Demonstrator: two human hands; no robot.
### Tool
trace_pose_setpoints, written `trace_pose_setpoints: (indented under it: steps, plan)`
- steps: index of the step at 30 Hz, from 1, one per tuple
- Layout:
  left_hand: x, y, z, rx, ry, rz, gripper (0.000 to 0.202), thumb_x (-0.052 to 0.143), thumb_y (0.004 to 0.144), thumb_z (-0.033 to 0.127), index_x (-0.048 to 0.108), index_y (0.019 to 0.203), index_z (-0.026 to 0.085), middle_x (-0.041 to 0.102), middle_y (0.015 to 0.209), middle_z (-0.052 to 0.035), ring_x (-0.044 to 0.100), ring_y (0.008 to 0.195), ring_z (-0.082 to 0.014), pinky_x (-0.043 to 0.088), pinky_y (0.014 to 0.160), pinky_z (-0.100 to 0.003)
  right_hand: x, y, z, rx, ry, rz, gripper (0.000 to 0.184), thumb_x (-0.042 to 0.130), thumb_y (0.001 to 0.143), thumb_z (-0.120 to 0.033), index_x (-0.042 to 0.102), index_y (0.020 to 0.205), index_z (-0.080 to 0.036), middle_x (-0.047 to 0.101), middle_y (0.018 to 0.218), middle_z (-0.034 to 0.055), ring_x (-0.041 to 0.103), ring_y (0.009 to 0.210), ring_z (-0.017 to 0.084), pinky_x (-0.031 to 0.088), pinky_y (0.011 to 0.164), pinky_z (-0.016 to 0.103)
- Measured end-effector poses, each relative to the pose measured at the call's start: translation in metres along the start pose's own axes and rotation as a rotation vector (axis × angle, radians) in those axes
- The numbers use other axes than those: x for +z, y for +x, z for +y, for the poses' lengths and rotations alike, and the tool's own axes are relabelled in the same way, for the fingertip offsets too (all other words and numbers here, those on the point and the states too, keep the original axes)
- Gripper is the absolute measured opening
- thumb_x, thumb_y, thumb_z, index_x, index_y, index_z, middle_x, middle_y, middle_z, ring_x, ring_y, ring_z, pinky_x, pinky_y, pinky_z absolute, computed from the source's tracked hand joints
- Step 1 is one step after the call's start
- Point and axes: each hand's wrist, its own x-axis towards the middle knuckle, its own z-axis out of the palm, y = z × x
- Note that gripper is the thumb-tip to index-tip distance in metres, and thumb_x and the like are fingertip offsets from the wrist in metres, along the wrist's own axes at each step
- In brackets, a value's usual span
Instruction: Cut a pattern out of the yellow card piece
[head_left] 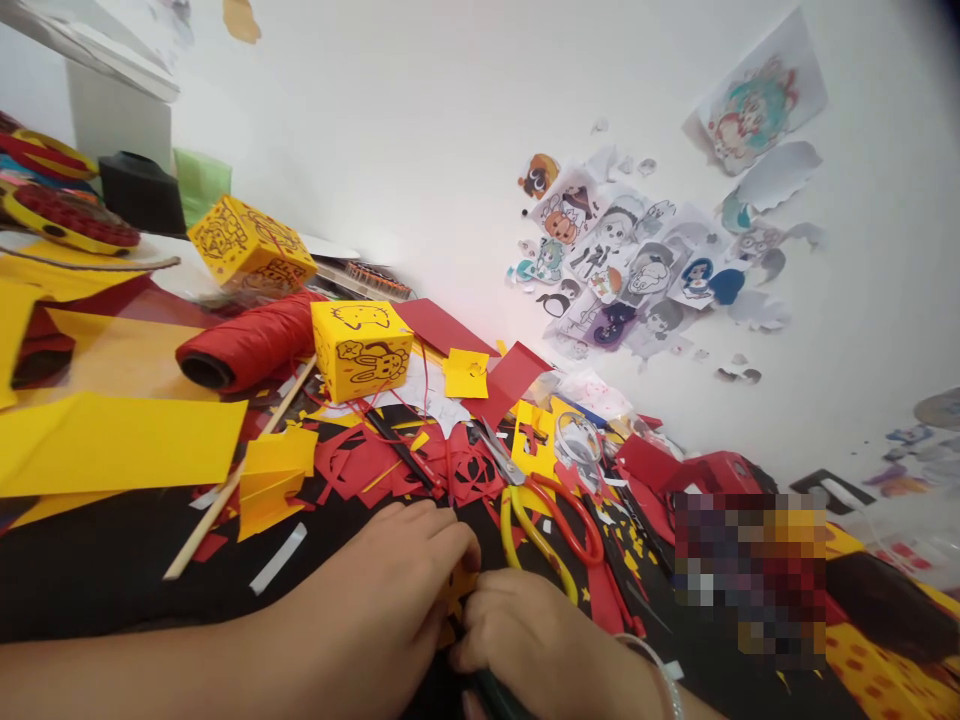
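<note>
My left hand (401, 580) is closed, its fingers curled round a small piece of yellow paper (456, 592) that shows only in the gap between my hands. Against it, my right hand (529, 630) is closed on a dark-handled tool (496, 693); its working end is hidden, so I cannot tell its kind. Just beyond my hands lie scissors (517, 480) with one yellow and one red handle, blades spread. Red paper cut-outs (360, 465) are scattered in front of my left hand, and a folded yellow paper piece (276, 470) lies to its left.
A yellow box with drawings (360, 350) stands beside a red thread spool (251, 345); another yellow box (251, 245) sits behind. A wooden stick (240, 470) and a yellow sheet (120, 440) lie left. Paper scraps cover the black table (127, 560); the wall carries drawings (649, 270).
</note>
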Motion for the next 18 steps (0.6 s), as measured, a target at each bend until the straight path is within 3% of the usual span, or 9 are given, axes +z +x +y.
trace_pose_setpoints:
  steps: [6, 18]
  plan:
    - [0.0, -0.002, 0.0, 0.004, 0.004, -0.008, 0.024, 0.04, 0.071, 0.007, 0.053, 0.084, 0.021, 0.057, 0.09, -0.0025, 0.05, 0.084, -0.0199, 0.039, 0.077, -0.037, -0.008, 0.003, -0.005, 0.024, 0.003, -0.043, 0.029, 0.031, 0.091, -0.015, 0.049, 0.068, -0.015, 0.053, 0.055, -0.0002, 0.044, 0.051, 0.01, 0.04, 0.053, 0.02]
    - [0.0, 0.0, -0.002, 0.036, -0.024, 0.013, 0.026, 0.042, 0.066, 0.004, 0.055, 0.081, 0.021, 0.058, 0.086, -0.0025, 0.051, 0.08, -0.0179, 0.04, 0.074, -0.032, 0.003, -0.012, 0.007, 0.101, 0.125, 0.07, 0.008, 0.038, 0.08, -0.019, 0.045, 0.083, -0.02, 0.056, 0.065, -0.0005, 0.052, 0.059, 0.01, 0.044, 0.057, 0.019]
